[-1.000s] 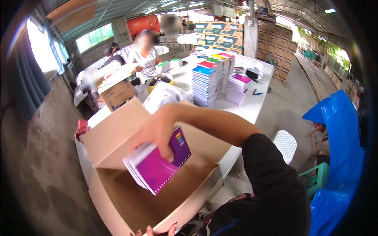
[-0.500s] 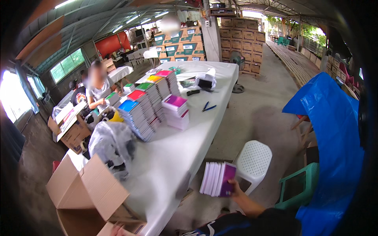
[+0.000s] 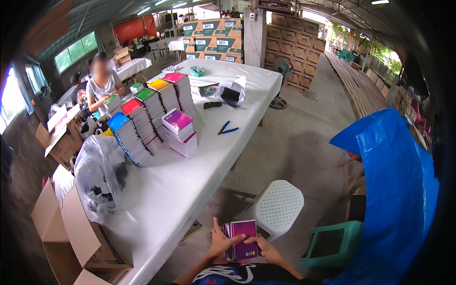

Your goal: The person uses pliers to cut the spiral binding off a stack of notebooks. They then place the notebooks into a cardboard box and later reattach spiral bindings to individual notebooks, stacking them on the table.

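Note:
A small stack of purple-covered spiral notebooks [image 3: 244,227] is between my two hands, close to my body and beside the table's near edge. My left hand [image 3: 222,241] grips the stack from the left, its thumb reaching over the top cover. From the right, my right hand [image 3: 267,251] closes on the lower edge, with its thumb on the cover. The fingers beneath the stack are hidden. On the white-covered table [image 3: 156,209] stands another pile of purple notebooks [image 3: 178,121], next to tall piles with blue [image 3: 118,121], red, green and yellow covers.
An open cardboard box [image 3: 78,228] stands at the near left, by a clear plastic bag [image 3: 97,175]. Blue-handled pliers [image 3: 228,128] lie on the table. A white stool [image 3: 279,206], a green stool [image 3: 330,242] and a blue tarp [image 3: 394,190] are to the right. Across the table sits a person [image 3: 102,85].
My right hand has brought the purple notebooks left and in front of my body. My left hand has left the cardboard box and taken hold of the stack too.

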The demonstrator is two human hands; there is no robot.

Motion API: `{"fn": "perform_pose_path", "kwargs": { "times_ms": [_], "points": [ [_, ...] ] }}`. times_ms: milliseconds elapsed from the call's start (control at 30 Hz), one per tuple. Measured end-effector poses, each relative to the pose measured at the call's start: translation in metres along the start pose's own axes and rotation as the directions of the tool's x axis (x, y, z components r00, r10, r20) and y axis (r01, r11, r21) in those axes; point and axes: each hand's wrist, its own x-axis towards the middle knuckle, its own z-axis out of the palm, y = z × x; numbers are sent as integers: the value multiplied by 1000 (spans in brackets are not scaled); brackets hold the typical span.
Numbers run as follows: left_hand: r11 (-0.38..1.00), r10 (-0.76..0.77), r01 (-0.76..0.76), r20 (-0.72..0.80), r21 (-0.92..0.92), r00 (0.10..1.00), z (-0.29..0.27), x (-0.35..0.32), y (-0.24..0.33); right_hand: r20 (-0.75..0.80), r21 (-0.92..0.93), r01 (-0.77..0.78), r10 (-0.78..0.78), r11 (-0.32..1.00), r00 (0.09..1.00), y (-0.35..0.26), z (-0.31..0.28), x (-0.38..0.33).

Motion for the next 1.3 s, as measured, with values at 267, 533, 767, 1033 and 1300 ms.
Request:
{"fn": "perform_pose_path", "kwargs": {
  "times_ms": [267,533,767,1033,1300],
  "points": [
    [725,227,-158,16,-670,974,-76,57,72,35,41,-20,19,999,999,-125,64,25],
    [601,286,-403,-285,-690,915,-172,120,133,171,-46,-66,73,997,983,-230,182,93],
    [549,355,-676,-595,-492,721,-238,175,155,185,-421,108,-31,900,982,-324,277,168],
    [619,260,-647,-662,-445,703,-323,224,164,285,-351,322,-228,879,931,-436,353,249],
    [574,203,-604,-619,-553,759,-289,267,132,227,-574,101,39,813,973,-426,337,320]
  ]
}}
